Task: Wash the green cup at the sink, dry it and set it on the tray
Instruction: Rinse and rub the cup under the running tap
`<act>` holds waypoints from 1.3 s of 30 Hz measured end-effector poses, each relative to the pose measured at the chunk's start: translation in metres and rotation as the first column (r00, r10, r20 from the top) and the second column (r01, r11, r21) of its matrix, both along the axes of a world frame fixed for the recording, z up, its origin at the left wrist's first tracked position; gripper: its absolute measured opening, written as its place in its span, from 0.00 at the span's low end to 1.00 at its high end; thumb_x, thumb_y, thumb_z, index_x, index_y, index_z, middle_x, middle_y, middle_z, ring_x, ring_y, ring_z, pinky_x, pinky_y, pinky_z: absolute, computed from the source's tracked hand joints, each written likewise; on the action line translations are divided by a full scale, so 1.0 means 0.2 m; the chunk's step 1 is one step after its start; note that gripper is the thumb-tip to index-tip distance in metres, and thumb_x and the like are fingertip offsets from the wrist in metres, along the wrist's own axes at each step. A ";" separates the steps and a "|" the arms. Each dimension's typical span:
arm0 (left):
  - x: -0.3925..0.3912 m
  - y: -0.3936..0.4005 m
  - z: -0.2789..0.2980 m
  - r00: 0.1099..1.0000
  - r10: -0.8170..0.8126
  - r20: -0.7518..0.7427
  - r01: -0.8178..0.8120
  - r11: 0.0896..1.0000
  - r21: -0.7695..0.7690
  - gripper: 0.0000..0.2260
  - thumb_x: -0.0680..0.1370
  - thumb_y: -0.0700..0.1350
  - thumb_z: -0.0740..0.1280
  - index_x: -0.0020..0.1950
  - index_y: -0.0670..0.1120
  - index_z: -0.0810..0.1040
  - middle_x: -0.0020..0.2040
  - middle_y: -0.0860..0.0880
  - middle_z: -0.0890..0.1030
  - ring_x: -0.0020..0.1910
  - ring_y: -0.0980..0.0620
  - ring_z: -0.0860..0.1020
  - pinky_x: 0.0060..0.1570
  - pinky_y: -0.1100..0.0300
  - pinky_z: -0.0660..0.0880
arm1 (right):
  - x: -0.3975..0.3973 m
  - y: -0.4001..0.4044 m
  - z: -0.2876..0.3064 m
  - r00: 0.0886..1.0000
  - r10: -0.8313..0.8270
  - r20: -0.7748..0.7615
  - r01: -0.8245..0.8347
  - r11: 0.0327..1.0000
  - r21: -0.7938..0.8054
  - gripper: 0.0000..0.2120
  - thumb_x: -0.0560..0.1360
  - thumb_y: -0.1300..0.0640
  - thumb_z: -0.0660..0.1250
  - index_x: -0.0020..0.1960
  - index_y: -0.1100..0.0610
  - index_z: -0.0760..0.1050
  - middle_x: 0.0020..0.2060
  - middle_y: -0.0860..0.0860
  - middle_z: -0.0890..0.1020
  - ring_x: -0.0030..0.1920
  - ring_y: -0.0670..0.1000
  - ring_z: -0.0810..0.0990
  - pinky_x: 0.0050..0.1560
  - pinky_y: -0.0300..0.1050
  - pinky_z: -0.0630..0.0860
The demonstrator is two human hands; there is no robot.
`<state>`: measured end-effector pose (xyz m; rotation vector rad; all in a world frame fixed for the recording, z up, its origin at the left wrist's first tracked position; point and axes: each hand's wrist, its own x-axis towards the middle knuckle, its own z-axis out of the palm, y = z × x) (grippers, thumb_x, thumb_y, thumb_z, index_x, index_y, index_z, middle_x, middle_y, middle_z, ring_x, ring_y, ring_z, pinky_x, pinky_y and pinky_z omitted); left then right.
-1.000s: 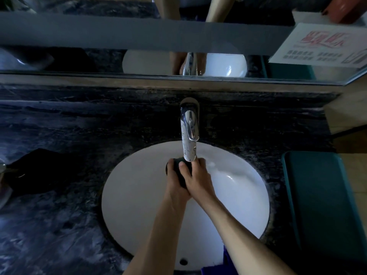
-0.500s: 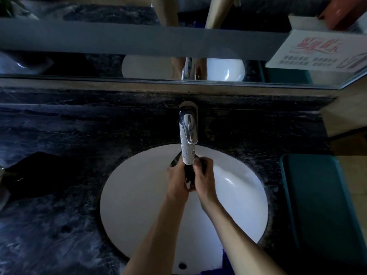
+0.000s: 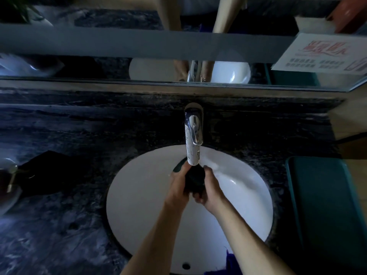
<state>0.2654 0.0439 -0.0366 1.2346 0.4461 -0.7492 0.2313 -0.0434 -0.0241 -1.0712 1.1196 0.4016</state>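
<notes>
The green cup [image 3: 194, 178] looks almost black in the dim light and is held over the white sink basin [image 3: 139, 205], just under the spout of the chrome tap [image 3: 193, 139]. My left hand [image 3: 177, 187] wraps its left side and my right hand [image 3: 211, 190] wraps its right side, so both hands hide much of it. Whether water is running I cannot tell. The green tray [image 3: 325, 211] lies on the counter to the right of the basin.
A dark marble counter [image 3: 59, 235] surrounds the basin. A dark cloth [image 3: 49, 171] lies at the left, beside a bottle [image 3: 8, 175] at the frame edge. A mirror [image 3: 99, 66] runs along the back, with a printed sign [image 3: 325, 54] at the right.
Both hands have shifted their hold on the cup under the spout: the right hand moved from on top of the left to the cup's right side, and the cup sits slightly lower.
</notes>
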 end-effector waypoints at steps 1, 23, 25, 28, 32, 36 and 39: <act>0.00 0.01 -0.02 1.000 -0.007 -0.004 0.007 1.000 0.002 0.18 0.71 0.58 0.74 0.44 0.43 0.81 0.39 0.39 0.80 0.33 0.44 0.79 0.29 0.57 0.72 | 0.00 -0.02 0.02 0.998 0.017 -0.054 -0.015 0.999 0.049 0.27 0.83 0.39 0.49 0.45 0.58 0.75 0.27 0.55 0.73 0.22 0.50 0.67 0.24 0.38 0.60; 0.00 0.07 -0.04 0.929 -0.250 0.274 0.188 0.954 0.234 0.20 0.66 0.36 0.82 0.55 0.48 0.83 0.50 0.42 0.87 0.50 0.49 0.85 0.47 0.59 0.80 | 0.04 -0.11 0.22 0.964 0.151 0.218 0.000 0.823 -0.568 0.07 0.78 0.58 0.63 0.44 0.51 0.78 0.41 0.51 0.83 0.41 0.54 0.81 0.40 0.49 0.75; 0.01 0.07 -0.02 0.946 -0.201 0.253 0.138 0.960 0.245 0.18 0.65 0.38 0.81 0.53 0.49 0.84 0.48 0.45 0.87 0.50 0.46 0.86 0.51 0.53 0.80 | 0.07 -0.11 0.32 0.936 0.192 0.294 0.030 0.789 -0.613 0.06 0.80 0.57 0.64 0.46 0.53 0.78 0.37 0.48 0.80 0.38 0.50 0.78 0.39 0.46 0.75; -0.01 0.08 -0.02 0.955 -0.166 0.246 0.103 0.963 0.248 0.20 0.64 0.37 0.80 0.54 0.48 0.83 0.46 0.52 0.87 0.48 0.51 0.85 0.46 0.58 0.80 | 0.12 -0.09 0.46 0.870 0.200 0.451 0.057 0.868 -0.494 0.11 0.83 0.58 0.63 0.45 0.63 0.76 0.33 0.48 0.77 0.29 0.47 0.72 0.28 0.35 0.67; -0.06 0.13 -0.02 0.938 -0.160 0.306 0.070 0.956 0.284 0.25 0.68 0.29 0.78 0.63 0.39 0.75 0.52 0.42 0.83 0.45 0.50 0.81 0.36 0.66 0.78 | 0.17 -0.07 0.52 0.840 0.187 0.509 0.044 0.912 -0.408 0.16 0.83 0.56 0.64 0.38 0.61 0.73 0.28 0.48 0.75 0.25 0.47 0.68 0.22 0.37 0.62; -0.08 0.17 -0.03 0.941 -0.139 0.310 0.035 0.948 0.316 0.31 0.67 0.30 0.79 0.66 0.45 0.72 0.58 0.43 0.82 0.55 0.46 0.82 0.44 0.53 0.85 | 0.18 -0.06 0.53 0.829 0.201 0.521 0.038 0.911 -0.411 0.18 0.82 0.58 0.66 0.42 0.72 0.70 0.29 0.55 0.72 0.25 0.48 0.66 0.22 0.34 0.61; -0.06 0.17 -0.04 0.935 -0.145 0.323 0.041 0.950 0.308 0.29 0.68 0.32 0.79 0.65 0.43 0.73 0.57 0.38 0.82 0.55 0.36 0.82 0.39 0.55 0.83 | 0.18 -0.04 0.51 0.827 0.171 0.536 0.050 0.926 -0.373 0.17 0.83 0.59 0.65 0.44 0.74 0.70 0.28 0.54 0.70 0.24 0.47 0.66 0.21 0.35 0.60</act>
